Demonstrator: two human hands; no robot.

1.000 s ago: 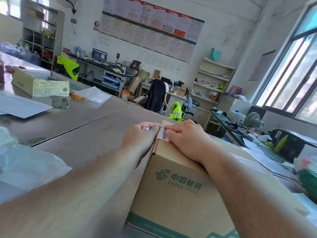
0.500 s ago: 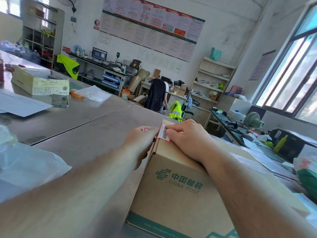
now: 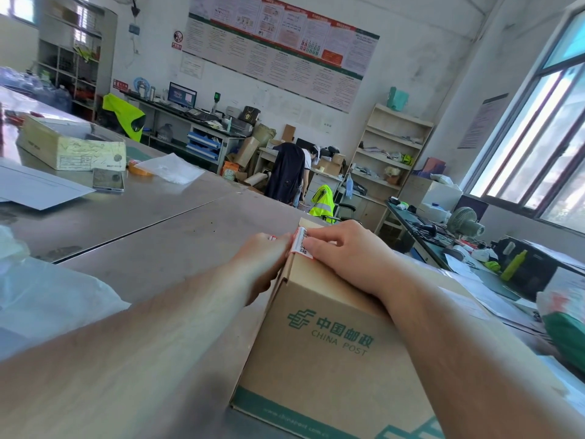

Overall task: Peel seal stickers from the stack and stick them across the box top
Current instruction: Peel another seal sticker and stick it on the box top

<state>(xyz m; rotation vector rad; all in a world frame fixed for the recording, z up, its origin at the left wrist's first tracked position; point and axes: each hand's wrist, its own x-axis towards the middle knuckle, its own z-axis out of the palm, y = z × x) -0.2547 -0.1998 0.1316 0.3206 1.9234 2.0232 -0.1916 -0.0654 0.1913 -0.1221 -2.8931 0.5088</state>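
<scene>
— Hardly anything has moved in the last half second: both hands stay at the far left edge of the box [image 3: 316,369]. It sits on the grey table [image 3: 177,236], and its near corner is cut off by the bottom of the view.
— What's hidden?
— Most of the box top, under the right forearm [image 3: 449,318]. The left hand [image 3: 262,261] lies against the box's left side with its fingertips out of sight, so I cannot tell whether they are spread or curled. A red-and-white scrap [image 3: 271,238] shows at its top, too small to name.
— The right hand [image 3: 345,255]?
— It rests on the top. The bent forefinger [image 3: 319,237] and thumb pinch the sticker [image 3: 302,245].
— How does the sticker look?
— It is a white strip with red borders and black print, bent over the top's left edge.
</scene>
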